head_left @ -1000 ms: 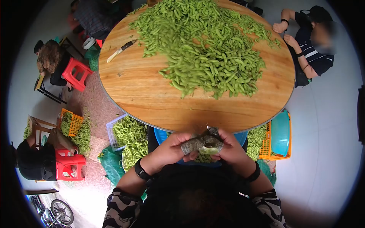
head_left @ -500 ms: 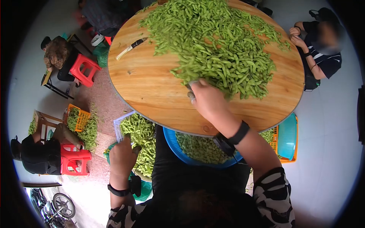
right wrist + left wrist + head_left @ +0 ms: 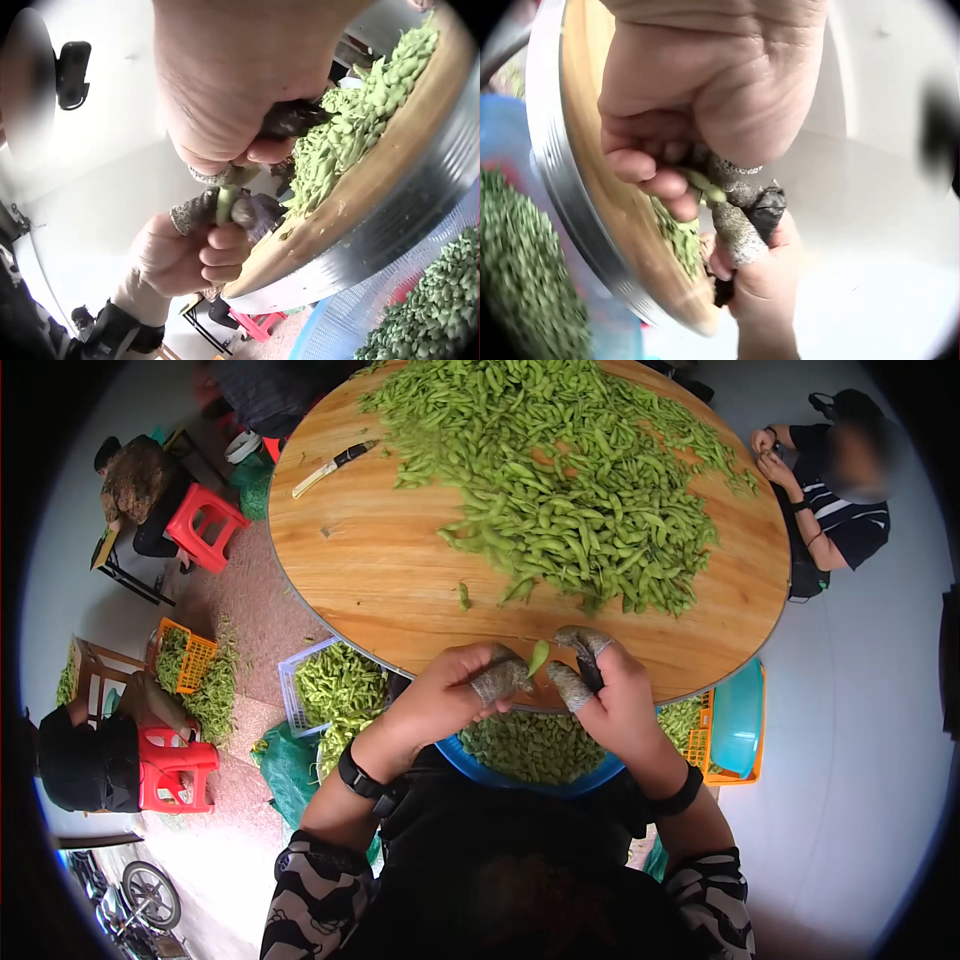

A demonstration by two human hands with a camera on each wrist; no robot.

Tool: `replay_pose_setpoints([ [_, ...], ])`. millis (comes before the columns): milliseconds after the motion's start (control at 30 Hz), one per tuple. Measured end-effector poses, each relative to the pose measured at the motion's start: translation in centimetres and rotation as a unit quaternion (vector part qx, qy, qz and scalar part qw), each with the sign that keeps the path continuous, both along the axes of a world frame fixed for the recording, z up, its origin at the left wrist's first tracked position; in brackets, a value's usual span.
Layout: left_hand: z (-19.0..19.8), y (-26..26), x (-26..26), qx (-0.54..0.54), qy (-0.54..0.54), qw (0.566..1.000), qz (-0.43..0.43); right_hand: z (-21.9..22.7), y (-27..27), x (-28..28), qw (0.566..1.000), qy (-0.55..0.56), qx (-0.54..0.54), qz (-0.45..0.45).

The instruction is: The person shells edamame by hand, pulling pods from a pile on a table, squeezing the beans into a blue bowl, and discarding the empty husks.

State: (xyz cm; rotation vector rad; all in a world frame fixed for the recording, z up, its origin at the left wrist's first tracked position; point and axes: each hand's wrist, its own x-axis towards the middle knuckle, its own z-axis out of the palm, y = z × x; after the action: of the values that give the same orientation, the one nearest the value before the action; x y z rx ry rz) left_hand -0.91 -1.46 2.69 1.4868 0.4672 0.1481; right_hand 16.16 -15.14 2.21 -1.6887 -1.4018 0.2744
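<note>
Pinched in the left hand (image 3: 450, 690) is a green pod (image 3: 539, 657), held beyond the table's near edge. Grey wrapping covers the left thumb. Beside it, the right hand (image 3: 625, 700) has wrapped thumb and forefinger and grips a black object (image 3: 590, 674), its full shape hidden. In the left wrist view the pod (image 3: 706, 187) lies between the left hand (image 3: 712, 82) and the wrapped tips of the right hand (image 3: 763, 281). The right wrist view shows the pod (image 3: 225, 204) upright in the left hand (image 3: 184, 259), just below the right hand (image 3: 247, 82).
Pods (image 3: 590, 510) are heaped on the round table (image 3: 350, 580), with a knife (image 3: 335, 468) at its left. Below the hands is a blue basin (image 3: 475, 768) of shelled beans. Crates and a green bag (image 3: 287, 770) flank it. Several people sit around.
The right hand has come back from the pod heap toward the body. The left hand has risen from the lower left to meet it, and a pod now shows between them.
</note>
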Motion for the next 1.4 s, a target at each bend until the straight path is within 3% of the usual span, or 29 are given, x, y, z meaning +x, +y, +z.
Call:
replay_pose_setpoints([
  [33, 0.1, -0.2, 0.0, -0.057, 0.01, 0.998, 0.018, -0.2, -0.7, 0.0, 1.0, 0.003, 0.001, -0.003],
  [100, -0.3, -0.9, 0.0, -0.049, -0.007, 0.998, 0.034, 0.2, -1.7, -0.3, 0.952, 0.274, -0.113, 0.078],
  [133, -0.6, -1.3, 0.0, -0.042, -0.027, 0.997, 0.051, 0.2, -2.0, -0.4, 0.931, 0.323, -0.136, 0.104],
  [267, -1.5, -2.5, 0.4, -0.03, -0.031, 0.998, 0.048, 0.0, -2.3, -0.5, 0.921, 0.336, -0.158, 0.117],
  [333, -2.1, -2.7, 0.5, 0.065, -0.056, 0.995, 0.058, 0.0, -2.3, -0.4, 0.918, 0.342, -0.162, 0.121],
  [467, -2.0, -3.2, 0.6, 0.112, -0.091, 0.988, 0.055, 0.3, -2.5, -0.4, 0.894, 0.401, -0.149, 0.132],
  [500, -2.0, -3.4, 0.7, 0.325, -0.102, 0.937, 0.07, 0.2, -2.5, -0.5, 0.894, 0.402, -0.149, 0.133],
  [533, -2.1, -3.7, 0.8, 0.523, -0.109, 0.841, 0.081, 0.1, -2.6, -0.6, 0.907, 0.373, -0.149, 0.125],
  [600, -2.3, -4.2, 0.6, 0.561, -0.086, 0.82, 0.073, -0.2, -2.7, -0.7, 0.92, 0.343, -0.149, 0.117],
  [667, -2.6, -4.3, 0.4, 0.598, -0.064, 0.797, 0.064, -0.7, -2.8, -0.4, 0.84, 0.498, -0.201, 0.084],
  [700, -2.8, -4.3, 0.3, 0.365, -0.102, 0.923, 0.071, -0.9, -3.0, -0.1, 0.84, 0.498, -0.201, 0.084],
  [733, -2.9, -4.3, 0.1, 0.106, -0.132, 0.983, 0.073, -1.3, -3.3, 0.3, 0.747, 0.619, -0.174, 0.171],
  [767, -2.8, -3.8, -0.2, 0.104, -0.13, 0.983, 0.074, -1.5, -3.5, 0.4, 0.63, 0.721, -0.142, 0.251],
  [833, -2.3, -2.5, -0.9, -0.27, -0.096, 0.958, -0.015, -0.3, -3.8, 0.1, 0.625, 0.727, -0.162, 0.235],
  [900, -2.0, -2.9, -0.5, -0.254, -0.081, 0.964, -0.01, 0.6, -3.5, 0.0, 0.641, 0.731, -0.183, 0.146],
  [933, -1.8, -3.3, 0.0, 0.04, -0.098, 0.994, 0.006, 1.0, -3.4, -0.5, 0.696, 0.683, -0.204, 0.08],
  [967, -1.7, -3.4, 0.4, 0.33, -0.11, 0.937, 0.023, 0.7, -3.6, -0.9, 0.696, 0.685, -0.203, 0.076],
  [1000, -2.0, -3.1, 0.6, 0.519, -0.112, 0.847, 0.02, 0.0, -3.8, -1.3, 0.787, 0.578, -0.196, 0.086],
  [1033, -2.1, -3.3, 0.6, 0.518, -0.112, 0.848, 0.018, -0.8, -4.0, -1.6, 0.863, 0.46, -0.187, 0.096],
  [1067, -2.0, -3.6, 0.6, 0.58, -0.087, 0.81, 0.021, -1.6, -3.9, -1.6, 0.916, 0.36, -0.152, 0.095],
  [1100, -1.8, -3.7, 0.6, 0.639, -0.061, 0.766, 0.024, -1.1, -4.0, -1.6, 0.916, 0.36, -0.152, 0.095],
  [1133, -2.1, -3.9, 0.5, 0.639, -0.06, 0.766, 0.024, -0.1, -4.1, -1.5, 0.865, 0.464, -0.171, 0.082],
  [1167, -2.6, -4.2, 0.3, 0.452, -0.09, 0.887, 0.031, 0.4, -4.1, -1.4, 0.802, 0.562, -0.189, 0.068],
  [1200, -2.7, -4.3, 0.3, 0.242, -0.114, 0.963, 0.036, 0.3, -4.2, -1.3, 0.802, 0.563, -0.188, 0.067],
  [1233, -2.7, -4.3, 0.1, 0.241, -0.112, 0.963, 0.034, 0.2, -4.4, -1.0, 0.768, 0.609, -0.18, 0.084],
  [1267, -2.3, -4.1, -0.3, -0.005, -0.08, 0.996, 0.031, 0.2, -4.5, -0.8, 0.731, 0.653, -0.172, 0.1],
  [1300, -1.8, -3.9, -0.5, -0.25, -0.043, 0.967, 0.026, 0.2, -4.6, -0.5, 0.731, 0.653, -0.17, 0.099],
  [1367, -1.8, -4.0, -0.5, -0.239, -0.033, 0.97, 0.015, 0.1, -4.8, -0.2, 0.732, 0.635, -0.229, 0.091],
  [1400, -2.2, -4.1, -0.5, -0.132, -0.035, 0.991, -0.002, -0.3, -4.8, -0.3, 0.731, 0.636, -0.229, 0.09],
])
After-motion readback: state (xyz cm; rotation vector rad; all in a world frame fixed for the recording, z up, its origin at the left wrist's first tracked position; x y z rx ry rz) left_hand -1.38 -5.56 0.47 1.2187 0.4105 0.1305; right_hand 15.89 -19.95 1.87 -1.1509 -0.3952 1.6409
